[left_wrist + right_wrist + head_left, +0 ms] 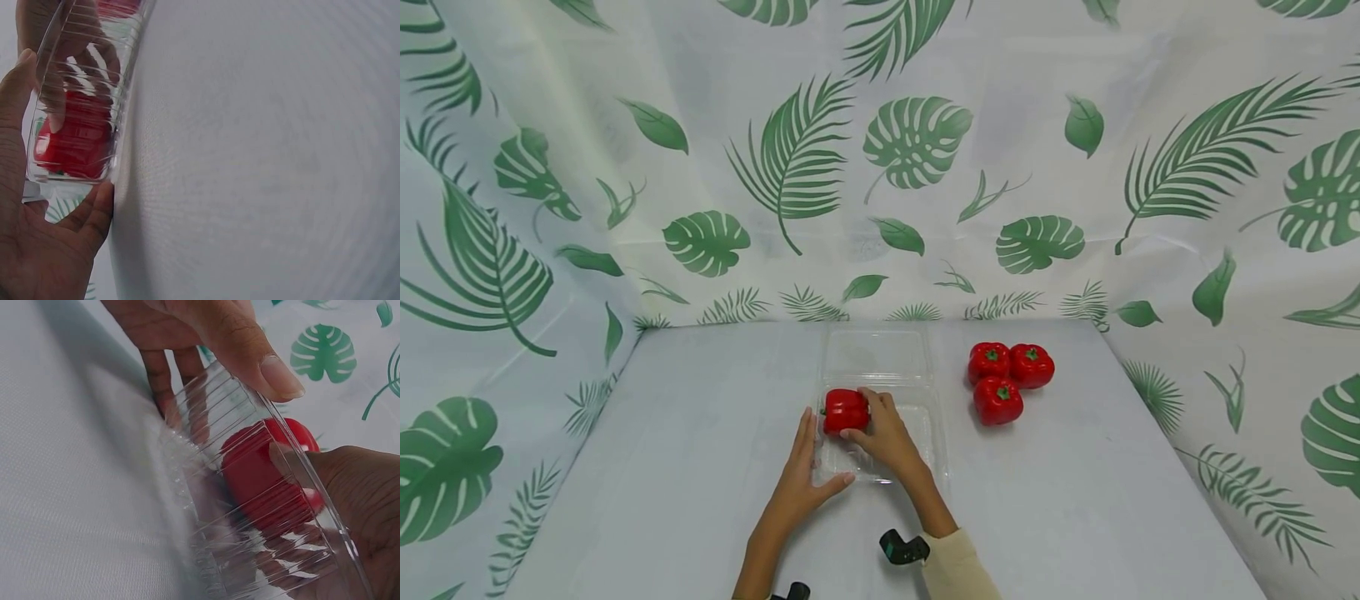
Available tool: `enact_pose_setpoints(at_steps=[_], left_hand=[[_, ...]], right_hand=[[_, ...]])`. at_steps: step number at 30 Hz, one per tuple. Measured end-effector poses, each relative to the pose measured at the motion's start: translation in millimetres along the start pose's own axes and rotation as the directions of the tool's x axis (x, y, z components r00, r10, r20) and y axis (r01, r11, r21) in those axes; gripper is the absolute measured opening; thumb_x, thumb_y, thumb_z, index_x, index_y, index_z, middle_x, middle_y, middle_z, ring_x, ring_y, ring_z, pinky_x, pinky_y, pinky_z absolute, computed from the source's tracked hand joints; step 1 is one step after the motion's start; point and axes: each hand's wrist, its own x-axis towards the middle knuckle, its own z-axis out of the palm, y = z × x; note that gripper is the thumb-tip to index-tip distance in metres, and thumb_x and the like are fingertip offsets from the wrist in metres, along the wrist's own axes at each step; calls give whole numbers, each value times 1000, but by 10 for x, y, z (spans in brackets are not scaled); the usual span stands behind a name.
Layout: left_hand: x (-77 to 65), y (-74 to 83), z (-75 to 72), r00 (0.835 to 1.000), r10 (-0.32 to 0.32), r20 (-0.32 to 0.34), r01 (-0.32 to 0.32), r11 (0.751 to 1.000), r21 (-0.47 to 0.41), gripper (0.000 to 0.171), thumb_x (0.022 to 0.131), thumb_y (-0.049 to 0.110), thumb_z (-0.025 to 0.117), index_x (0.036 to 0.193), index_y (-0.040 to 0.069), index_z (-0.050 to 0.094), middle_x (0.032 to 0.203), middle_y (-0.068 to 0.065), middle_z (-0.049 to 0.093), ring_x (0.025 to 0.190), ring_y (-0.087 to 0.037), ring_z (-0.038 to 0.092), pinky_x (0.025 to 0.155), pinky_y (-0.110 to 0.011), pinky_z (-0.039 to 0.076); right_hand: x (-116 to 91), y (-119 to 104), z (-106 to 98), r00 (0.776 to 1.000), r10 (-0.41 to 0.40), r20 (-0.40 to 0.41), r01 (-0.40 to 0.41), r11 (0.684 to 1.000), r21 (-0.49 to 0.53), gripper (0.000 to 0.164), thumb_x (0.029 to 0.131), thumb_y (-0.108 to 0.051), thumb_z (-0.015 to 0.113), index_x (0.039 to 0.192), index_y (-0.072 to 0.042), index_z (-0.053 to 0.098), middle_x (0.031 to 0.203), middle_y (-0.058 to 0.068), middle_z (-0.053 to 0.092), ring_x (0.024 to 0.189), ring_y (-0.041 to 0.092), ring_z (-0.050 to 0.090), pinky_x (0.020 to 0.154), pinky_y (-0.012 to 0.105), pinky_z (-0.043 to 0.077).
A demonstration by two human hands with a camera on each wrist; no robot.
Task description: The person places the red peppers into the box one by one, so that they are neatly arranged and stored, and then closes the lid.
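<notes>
My right hand [891, 435] grips a red bell pepper [846, 412], thumb on the near side and fingers behind it. The pepper lies on its side in the left part of a clear plastic clamshell box [921, 425]. Along the box's left side rest the straight fingers of my left hand [799, 485], while its thumb spreads out at the front edge. Through the ribbed clear wall, the pepper [78, 140] shows in the left wrist view. In the right wrist view, my right hand [369, 506] holds the pepper [262, 478] behind the wall.
The clear lid [876, 354] lies folded back behind the box. Three more red bell peppers [997, 401] stand grouped on the white table [1075, 492] to the right. A leaf-patterned cloth [820, 158] hangs at the back and sides.
</notes>
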Motion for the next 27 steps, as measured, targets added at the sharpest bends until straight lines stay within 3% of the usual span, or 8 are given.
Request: enact_pose_setpoints(at_steps=[10, 20, 24, 27], left_hand=[[3, 8, 2, 1000, -12, -1, 12, 1000, 2, 111, 77, 40, 81, 159, 19, 10, 166, 0, 5, 150, -34, 18, 106, -52, 40], [-7, 30, 10, 1000, -29, 4, 29, 1000, -3, 111, 76, 41, 81, 159, 19, 9, 166, 0, 5, 150, -34, 19, 106, -52, 41], [-10, 36, 12, 999, -41, 5, 41, 999, -7, 111, 77, 39, 81, 159, 19, 9, 166, 0, 4, 150, -34, 20, 107, -52, 41], [-12, 29, 14, 999, -45, 6, 45, 999, -8, 111, 77, 39, 81, 159, 20, 8, 166, 0, 4, 150, -34, 20, 107, -52, 41]], right_hand=[[-7, 1, -46, 1000, 20, -12, -21, 1000, -18, 78, 81, -28, 80, 145, -8, 42, 131, 23, 52, 110, 33, 62, 94, 49, 55], [-49, -12, -274, 997, 50, -61, -53, 997, -58, 67, 85, -32, 76, 143, -14, 46, 129, 16, 56, 107, 29, 64, 86, 46, 59], [-74, -5, -408, 989, 23, -147, -32, 998, -60, 55, 87, -28, 74, 136, -13, 54, 120, 14, 62, 106, 28, 65, 85, 45, 59], [-78, 31, -504, 960, -20, -279, 1, 998, -70, 44, 88, -25, 74, 128, -13, 60, 114, 9, 65, 102, 26, 67, 83, 42, 60]])
